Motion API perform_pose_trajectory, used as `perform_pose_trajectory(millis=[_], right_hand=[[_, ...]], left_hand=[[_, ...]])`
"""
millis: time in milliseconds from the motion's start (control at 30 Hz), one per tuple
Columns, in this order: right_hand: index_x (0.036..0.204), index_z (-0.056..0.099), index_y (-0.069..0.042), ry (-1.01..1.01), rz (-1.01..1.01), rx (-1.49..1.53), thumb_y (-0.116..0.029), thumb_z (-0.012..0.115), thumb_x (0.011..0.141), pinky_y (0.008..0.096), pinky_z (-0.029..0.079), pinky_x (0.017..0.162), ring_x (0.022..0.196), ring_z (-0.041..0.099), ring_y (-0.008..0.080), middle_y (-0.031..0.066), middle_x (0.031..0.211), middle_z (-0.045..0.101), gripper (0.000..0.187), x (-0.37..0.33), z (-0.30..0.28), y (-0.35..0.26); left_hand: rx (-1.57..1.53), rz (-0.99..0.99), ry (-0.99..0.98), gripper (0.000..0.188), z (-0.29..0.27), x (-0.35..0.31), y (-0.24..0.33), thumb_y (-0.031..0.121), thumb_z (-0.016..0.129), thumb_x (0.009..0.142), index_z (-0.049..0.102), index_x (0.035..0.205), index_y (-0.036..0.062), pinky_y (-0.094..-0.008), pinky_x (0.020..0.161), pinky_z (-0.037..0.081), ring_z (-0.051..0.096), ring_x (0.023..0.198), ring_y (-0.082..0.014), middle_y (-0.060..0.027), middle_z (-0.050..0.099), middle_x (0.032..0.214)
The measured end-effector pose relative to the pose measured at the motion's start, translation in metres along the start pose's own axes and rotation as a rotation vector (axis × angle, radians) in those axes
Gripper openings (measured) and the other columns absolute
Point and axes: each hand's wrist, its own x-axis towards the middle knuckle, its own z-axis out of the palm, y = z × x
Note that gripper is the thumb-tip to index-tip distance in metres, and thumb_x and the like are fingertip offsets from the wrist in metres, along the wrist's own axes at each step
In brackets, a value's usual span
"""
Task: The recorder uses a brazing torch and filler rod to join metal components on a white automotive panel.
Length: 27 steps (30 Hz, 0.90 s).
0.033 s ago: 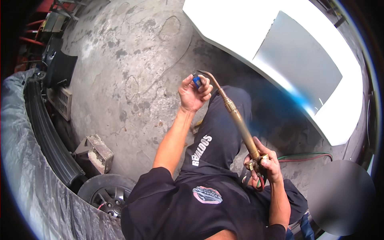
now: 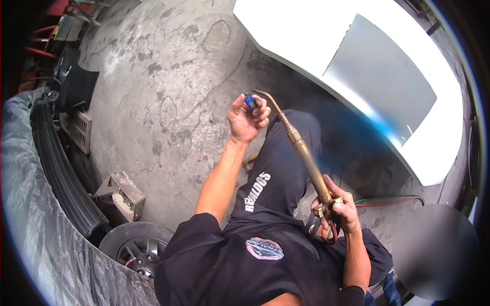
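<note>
**Small blue lighter [image 2: 250, 103] presented at the tip [image 2: 258, 92] of a brass torch [image 2: 308, 157]**

The lighter is pinched between the thumb and bent fingers of the left hand [image 2: 245, 124]; this grip is closed on it, with no slack seen. The upper end of the lighter is set just beside the tip; whether the two touch cannot be told, and no flame can be made out. The torch is held near its rear end by the right hand [image 2: 346, 208], whose fingers are curled about it beside the brass valve knobs [image 2: 320, 210]; part of that grip is hidden. The torch is slanted across the dark trousers [image 2: 268, 188], with its copper neck [image 2: 276, 107] bent toward the left hand.

The step in hand is judged to be the lining up of lighter and tip. By that judgement, a steady neck, a thumb free to work the lighter and fingertips clear of the tip's mouth are called for by the next move; fine control at the valve knobs may also be needed.

Farther out, a red and green hose pair [image 2: 398, 198] is seen on the floor [image 2: 194, 61], to the right of the right hand. A large white panel [image 2: 286, 30] with a grey area [image 2: 377, 71] is placed beyond the torch. At the left, a wheel [image 2: 147, 246] and plastic sheeting [image 2: 56, 239] are shown.
</note>
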Motion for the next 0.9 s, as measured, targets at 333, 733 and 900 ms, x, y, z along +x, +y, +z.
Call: perform_pose_trajectory(millis=[333, 733, 900], right_hand=[[0.163, 0.034, -0.006, 0.003, 0.02, -0.01, -0.035, 0.074, 0.087, 0.0294, 0.056, 0.047, 0.056, 0.065, 0.0235, 0.0305, 0.105, 0.068, 0.09, -0.0018, -0.0021, 0.0006], [0.163, 0.031, -0.003, 0.001, -0.002, 0.005, -0.034, 0.076, 0.089, 0.0305, 0.055, 0.046, 0.055, 0.067, 0.0226, 0.027, 0.107, 0.069, 0.092, -0.005, -0.0052, 0.007], [0.163, 0.032, -0.004, 0.01, 0.006, 0.017, -0.033, 0.076, 0.089, 0.0306, 0.055, 0.047, 0.055, 0.067, 0.0228, 0.027, 0.108, 0.069, 0.091, -0.0055, -0.0043, 0.0058]], left_hand=[[-0.016, -0.01, -0.063, 0.061, -0.0031, 0.0032, 0.0001, 0.06, 0.059, 0.098, 0.069, 0.095, 0.0005, -0.0277, 0.051, 0.027, 0.034, 0.062, -0.0128, 0.0011, 0.039, 0.071], [-0.03, 0.017, 0.079, 0.062, 0.0004, 0.0068, 0.0007, 0.062, 0.06, 0.097, 0.07, 0.095, 0.0006, -0.028, 0.052, 0.026, 0.035, 0.062, -0.0132, 0.0004, 0.04, 0.072], [-0.034, -0.007, -0.008, 0.057, -0.0042, 0.006, 0.0011, 0.056, 0.06, 0.097, 0.068, 0.093, 0.0005, -0.028, 0.051, 0.026, 0.034, 0.062, -0.0134, 0.0003, 0.04, 0.072]])
